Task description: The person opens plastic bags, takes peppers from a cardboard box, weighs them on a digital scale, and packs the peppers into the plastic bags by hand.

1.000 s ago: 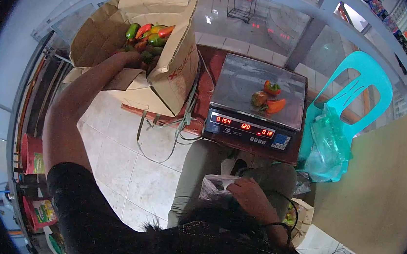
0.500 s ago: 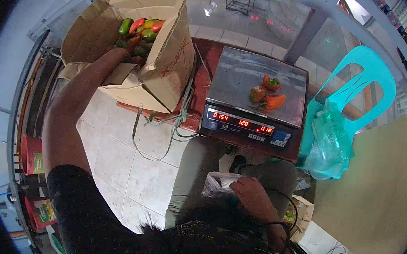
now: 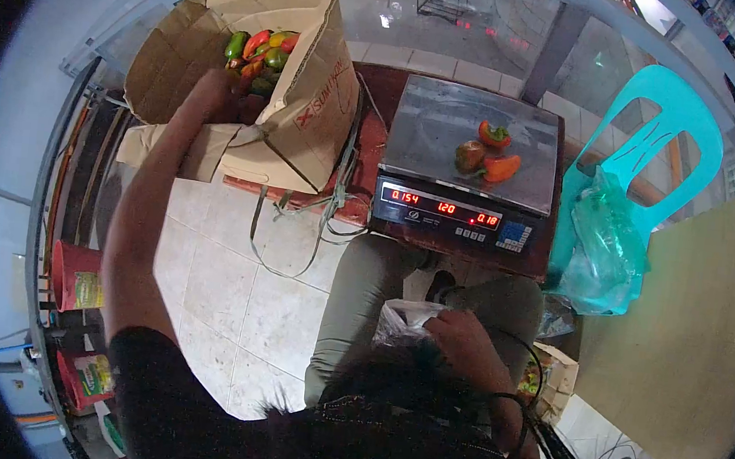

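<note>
My left hand reaches down into a tall open cardboard box, close against a pile of red, green and yellow bell peppers. Its fingers are dim and partly hidden, so what they hold is unclear. Over my lap, my right hand is closed on the edge of a thin clear plastic bag. In front of me a digital scale carries three peppers, orange-red with some green and brown. Its red display reads 0.154, 1.20 and 0.18.
The scale rests on a dark red table. To its right stands a turquoise plastic chair with a green plastic bag on it. Loose straps hang beside the cardboard box. Another carton sits low by my right side.
My left hand has shifted a little farther into the box toward the peppers. The whole view has moved slightly. The right hand stays on the bag, and the scale reads the same.
</note>
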The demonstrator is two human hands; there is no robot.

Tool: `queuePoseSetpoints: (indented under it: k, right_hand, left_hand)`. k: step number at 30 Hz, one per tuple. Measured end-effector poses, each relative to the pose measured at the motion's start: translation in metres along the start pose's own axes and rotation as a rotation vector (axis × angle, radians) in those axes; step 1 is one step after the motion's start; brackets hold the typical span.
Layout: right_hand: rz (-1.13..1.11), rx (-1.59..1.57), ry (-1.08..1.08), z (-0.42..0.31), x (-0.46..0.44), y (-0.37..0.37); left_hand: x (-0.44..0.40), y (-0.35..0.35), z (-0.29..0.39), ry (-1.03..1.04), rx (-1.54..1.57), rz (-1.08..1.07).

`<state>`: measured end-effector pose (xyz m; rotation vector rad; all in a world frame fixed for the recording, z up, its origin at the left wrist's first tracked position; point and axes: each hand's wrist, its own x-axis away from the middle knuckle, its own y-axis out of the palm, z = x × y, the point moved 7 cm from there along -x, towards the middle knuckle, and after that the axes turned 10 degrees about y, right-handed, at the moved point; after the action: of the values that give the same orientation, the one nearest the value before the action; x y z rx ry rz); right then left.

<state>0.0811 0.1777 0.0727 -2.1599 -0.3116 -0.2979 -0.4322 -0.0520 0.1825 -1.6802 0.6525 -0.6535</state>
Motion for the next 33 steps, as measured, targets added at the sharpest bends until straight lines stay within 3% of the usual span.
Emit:
queuePoseSetpoints:
  k: [3,6,9,12,15,18,21,23,25,27,33]
  right_hand:
    - [0.074,0.085,-0.004,-0.007,0.003,-0.014]
    - [0.073,0.167,0.000,-0.002,0.001,-0.006]
    - [0.102,0.129,-0.010,-0.010,0.006,-0.009]
    - [0.114,0.128,-0.047,-0.021,0.006,-0.009]
    - [0.107,0.080,-0.057,-0.028,0.007,-0.006]
    - [0.113,0.066,-0.073,-0.025,0.006,0.000]
    - [0.039,0.149,-0.012,-0.025,0.004,-0.006]
    - [0.053,0.059,-0.043,-0.020,0.000,-0.006]
    - [0.042,0.018,-0.052,-0.016,-0.006,0.003]
    - [0.022,0.028,-0.037,-0.015,-0.015,0.013]
    - [0.040,-0.028,-0.038,-0.013,-0.036,0.017]
  left_hand:
    - [0.006,-0.024,-0.044,-0.133,0.373,0.543]
    - [0.008,-0.006,-0.060,-0.177,1.131,0.412]
    - [0.016,-0.029,-0.035,-0.212,0.949,0.419]
    - [0.009,-0.019,-0.031,-0.074,1.154,0.501]
    - [0.009,-0.014,-0.029,-0.139,1.293,0.423]
    - [-0.010,0.000,-0.041,-0.116,0.516,0.125]
    - [-0.052,0.064,-0.069,0.054,0.122,0.042]
    - [-0.080,0.082,-0.087,0.057,0.234,-0.107]
    - [-0.106,0.108,-0.106,0.082,0.517,-0.097]
    - [-0.132,0.122,-0.102,0.065,0.609,-0.120]
    - [-0.179,0.162,-0.079,0.043,0.309,-0.225]
